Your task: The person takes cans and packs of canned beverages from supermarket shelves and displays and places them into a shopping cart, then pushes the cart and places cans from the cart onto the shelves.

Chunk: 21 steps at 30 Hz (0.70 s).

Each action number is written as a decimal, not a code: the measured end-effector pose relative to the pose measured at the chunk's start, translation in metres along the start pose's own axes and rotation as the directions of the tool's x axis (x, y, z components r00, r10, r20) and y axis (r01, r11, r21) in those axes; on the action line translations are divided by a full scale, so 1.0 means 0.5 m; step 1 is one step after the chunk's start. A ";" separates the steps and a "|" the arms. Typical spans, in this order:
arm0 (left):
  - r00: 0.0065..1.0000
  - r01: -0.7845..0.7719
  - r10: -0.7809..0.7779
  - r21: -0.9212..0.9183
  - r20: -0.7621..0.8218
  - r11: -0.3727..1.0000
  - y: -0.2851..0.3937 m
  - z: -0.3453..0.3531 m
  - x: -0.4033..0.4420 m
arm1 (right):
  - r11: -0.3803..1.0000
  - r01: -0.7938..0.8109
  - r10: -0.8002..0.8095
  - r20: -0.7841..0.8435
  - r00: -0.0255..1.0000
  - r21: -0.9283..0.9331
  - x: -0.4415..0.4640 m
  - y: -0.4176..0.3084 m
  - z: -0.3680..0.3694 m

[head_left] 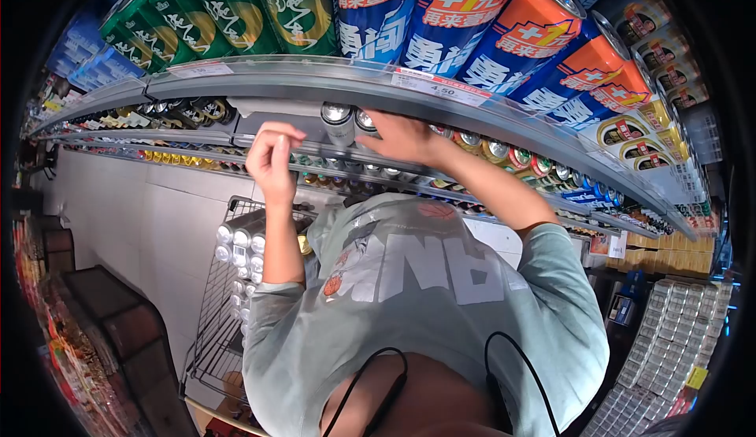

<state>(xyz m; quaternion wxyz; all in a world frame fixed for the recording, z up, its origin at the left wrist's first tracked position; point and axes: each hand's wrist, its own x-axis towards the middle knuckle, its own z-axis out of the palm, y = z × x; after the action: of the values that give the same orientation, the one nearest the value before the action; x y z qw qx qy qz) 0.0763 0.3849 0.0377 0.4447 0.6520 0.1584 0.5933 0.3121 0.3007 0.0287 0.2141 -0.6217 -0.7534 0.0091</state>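
On the shelf below the top row, two silver cans stand side by side. The left silver can point(338, 124) is untouched, its lid showing. My right hand point(402, 138) reaches in from the right, with fingers and thumb around the other silver can point(364, 122) and covering part of it. My left hand point(273, 157) is raised just in front of the same shelf, left of the cans. Its fingers are loosely bent and apart, with nothing visible in them.
Above, green cans point(295, 8) and orange-blue cans point(449, 20) line the top shelf, whose edge point(276, 71) overhangs my hands. A shopping cart point(206, 319) carrying packs of silver cans point(240, 248) stands at my left. Stacked packs of cans point(654, 350) stand at the lower right.
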 end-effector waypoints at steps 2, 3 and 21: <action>0.992 -0.123 0.118 -0.137 -0.042 0.983 0.090 -0.007 -0.018 | 0.959 -0.048 0.055 -0.020 0.998 0.280 -0.028 -0.039 -0.025; 0.980 -0.193 0.198 -0.287 -0.009 0.938 0.143 -0.008 -0.027 | 0.958 -0.044 0.049 -0.010 0.999 0.282 -0.047 -0.062 -0.035; 0.864 -0.275 0.493 -0.723 0.103 0.633 0.780 0.074 -0.340 | 0.437 -0.382 0.346 0.240 0.907 0.815 -0.664 -0.389 0.102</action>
<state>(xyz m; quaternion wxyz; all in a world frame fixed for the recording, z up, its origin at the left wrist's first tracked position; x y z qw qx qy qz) -0.0571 0.0295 0.2333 0.5334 0.5382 -0.2841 0.5874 0.1588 -0.0429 -0.0666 0.4673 -0.5845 -0.5045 0.4308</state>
